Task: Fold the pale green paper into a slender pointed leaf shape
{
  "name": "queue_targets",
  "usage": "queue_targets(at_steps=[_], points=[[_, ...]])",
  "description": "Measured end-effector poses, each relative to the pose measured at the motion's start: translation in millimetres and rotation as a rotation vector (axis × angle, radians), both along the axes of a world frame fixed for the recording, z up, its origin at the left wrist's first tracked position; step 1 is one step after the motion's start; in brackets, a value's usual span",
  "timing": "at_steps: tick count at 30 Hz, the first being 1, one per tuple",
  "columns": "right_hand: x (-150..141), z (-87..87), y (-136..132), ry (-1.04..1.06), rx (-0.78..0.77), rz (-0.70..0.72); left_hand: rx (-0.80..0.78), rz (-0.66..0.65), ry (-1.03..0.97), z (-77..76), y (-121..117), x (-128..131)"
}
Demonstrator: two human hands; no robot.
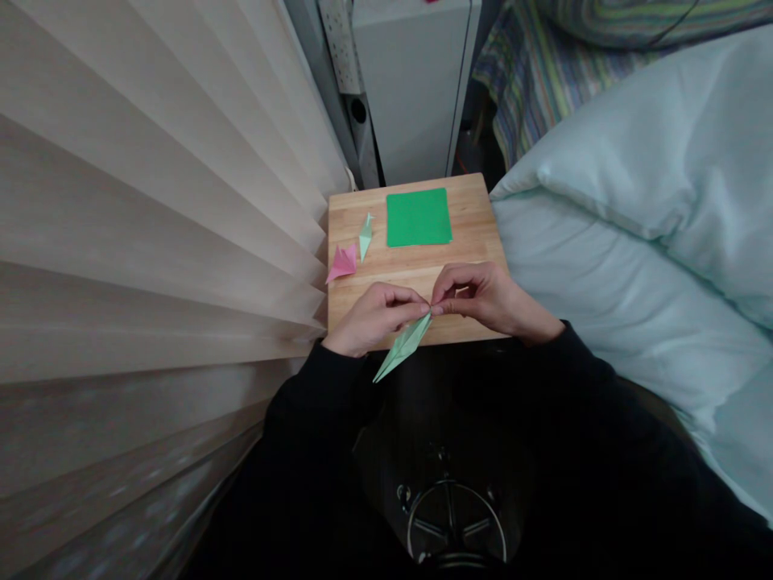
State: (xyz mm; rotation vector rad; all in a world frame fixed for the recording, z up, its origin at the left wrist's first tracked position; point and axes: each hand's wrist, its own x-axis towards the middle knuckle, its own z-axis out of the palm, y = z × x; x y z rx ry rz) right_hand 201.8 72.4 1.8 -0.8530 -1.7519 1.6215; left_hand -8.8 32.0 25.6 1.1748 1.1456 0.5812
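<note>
A long, narrow folded piece of pale green paper hangs over the near edge of a small wooden table, pointing down towards me. My left hand and my right hand meet at its upper tip, both with fingers pinched closed on it. Farther back on the table lie a flat square stack of green paper, a small folded pale green piece and a folded pink piece.
A pleated beige blind rises close along the left of the table. A pale blue duvet bulges at the right. Behind the table stand a grey cabinet and a power strip. A chair base shows below.
</note>
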Motion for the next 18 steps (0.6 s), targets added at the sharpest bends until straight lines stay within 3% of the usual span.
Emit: queue_targets(at_steps=[9,18], points=[[3.9,-2.1,3.4,-0.06,0.06,0.042,-0.003,0.009,0.032,-7.2,1.1,1.6],[5.7,-4.5,5.8,-0.088,0.09,0.114,-0.015,-0.01,0.059,-3.1,0.2,1.5]])
